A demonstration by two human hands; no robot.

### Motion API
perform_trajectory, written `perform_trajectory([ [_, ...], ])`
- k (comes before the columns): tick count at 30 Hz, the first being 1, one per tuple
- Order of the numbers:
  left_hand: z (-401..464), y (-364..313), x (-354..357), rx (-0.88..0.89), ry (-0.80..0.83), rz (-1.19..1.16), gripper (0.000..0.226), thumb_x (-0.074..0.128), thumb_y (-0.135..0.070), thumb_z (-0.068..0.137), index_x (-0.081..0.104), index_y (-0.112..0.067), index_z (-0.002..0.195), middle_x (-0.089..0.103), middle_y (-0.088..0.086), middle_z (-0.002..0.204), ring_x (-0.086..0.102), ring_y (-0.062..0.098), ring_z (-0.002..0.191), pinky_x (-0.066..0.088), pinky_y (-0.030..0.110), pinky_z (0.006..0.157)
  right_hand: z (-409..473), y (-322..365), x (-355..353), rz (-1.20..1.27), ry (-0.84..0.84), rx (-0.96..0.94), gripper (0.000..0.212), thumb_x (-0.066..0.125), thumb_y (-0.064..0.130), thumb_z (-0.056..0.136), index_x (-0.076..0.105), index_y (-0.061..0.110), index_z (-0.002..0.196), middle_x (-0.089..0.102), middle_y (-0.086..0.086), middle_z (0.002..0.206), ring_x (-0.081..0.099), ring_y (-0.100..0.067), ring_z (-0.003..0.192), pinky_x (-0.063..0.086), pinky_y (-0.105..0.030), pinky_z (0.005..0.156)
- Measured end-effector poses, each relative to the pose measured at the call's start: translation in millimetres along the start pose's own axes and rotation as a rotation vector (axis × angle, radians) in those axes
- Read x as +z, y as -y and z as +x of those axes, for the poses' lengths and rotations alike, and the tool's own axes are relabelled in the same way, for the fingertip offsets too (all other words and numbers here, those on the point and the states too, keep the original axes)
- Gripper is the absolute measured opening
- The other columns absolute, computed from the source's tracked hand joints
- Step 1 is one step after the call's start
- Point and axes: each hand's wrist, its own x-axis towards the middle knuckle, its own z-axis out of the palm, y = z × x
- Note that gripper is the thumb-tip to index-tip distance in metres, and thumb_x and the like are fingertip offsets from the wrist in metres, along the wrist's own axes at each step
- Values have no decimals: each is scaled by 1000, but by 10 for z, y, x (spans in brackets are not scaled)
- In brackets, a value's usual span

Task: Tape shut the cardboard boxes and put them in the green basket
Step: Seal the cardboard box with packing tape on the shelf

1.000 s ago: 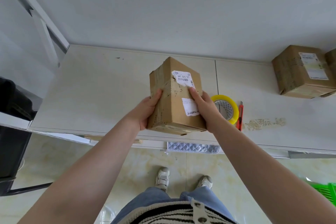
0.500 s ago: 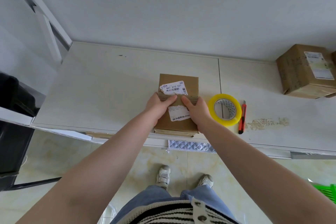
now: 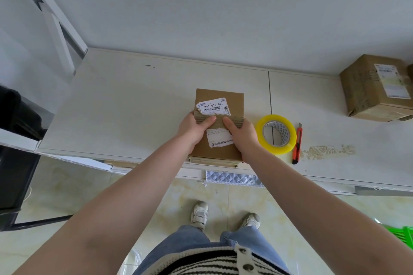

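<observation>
Head view looks down on the cardboard box (image 3: 220, 105) lying flat on the worktop (image 3: 125, 105), close to its near edge, with both hands on its top face. Left hand (image 3: 194, 128) grasps the left edge, thumb laid across the top; right hand (image 3: 242, 133) grasps the right edge the same way, and the two thumbs nearly meet over the torn strip running crosswise between the shipping labels. That seam lies left to right under the thumbs, while the box's long axis runs away from the person.

Yellow tape roll (image 3: 276, 133) lies flat just to the right of the right hand, almost touching the wrist, with the orange box cutter (image 3: 297, 145) just beyond it. So the right hand is clearly the nearer one for fetching tape, and the left looks best placed to keep the flaps pressed down. A second box (image 3: 375, 89) sits well off to the right, and the green basket (image 3: 402, 238) shows only as a corner on the floor, low to the right
</observation>
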Motion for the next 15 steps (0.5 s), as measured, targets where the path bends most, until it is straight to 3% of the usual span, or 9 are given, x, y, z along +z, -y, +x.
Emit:
perform_trajectory([
  [3, -77, -16, -26, -53, -4, -65, 42, 73, -46, 83, 67, -16, 112, 72, 4, 101, 69, 25, 92, 57, 38, 84, -75, 74, -63, 73, 28, -9, 44, 71, 44, 85, 61, 15, 117, 71, -4, 102, 69, -23, 92, 58, -45, 84],
  [6, -143, -51, -7, 23, -44, -85, 29, 74, -45, 83, 69, -22, 99, 72, 0, 95, 69, 18, 86, 56, 32, 76, -168, 153, -149, 86, 8, -80, 42, 71, 43, 85, 60, 17, 115, 72, -2, 102, 69, -18, 90, 59, -41, 81],
  [15, -402, -589, 671, 263, 76, 90, 38, 71, -45, 85, 71, -17, 110, 72, 2, 102, 67, 20, 90, 54, 33, 79, -458, 151, -945, 224, -212, -106, 43, 69, 44, 86, 59, 16, 117, 70, -2, 105, 69, -20, 94, 57, -46, 86],
])
